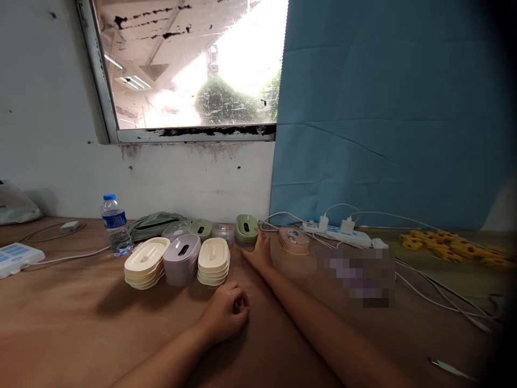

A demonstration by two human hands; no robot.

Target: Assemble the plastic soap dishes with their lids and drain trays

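Note:
My right hand [261, 252] reaches to a stack of green oval tissue-box-like containers [246, 229]. Its thumb points left in front of the stack and its fingers lie along the right side, spread apart. My left hand [228, 312] rests on the table nearer to me, fingers curled, with nothing visible in them. Ahead of it stand a stack of cream lids [213, 258], a lilac stack with a dark slot on top [182, 260] and another cream stack [146, 261]. Behind these are another green piece [200, 229] and clear plastic pieces [223, 233].
A water bottle [116, 226] stands left, by a grey-green cloth bag [155, 223]. To the right are a pink box [294, 240], a power strip [339, 234] with cables, a blurred-out patch [359, 277], yellow pieces [452, 247] and a pen-like tool [452, 369].

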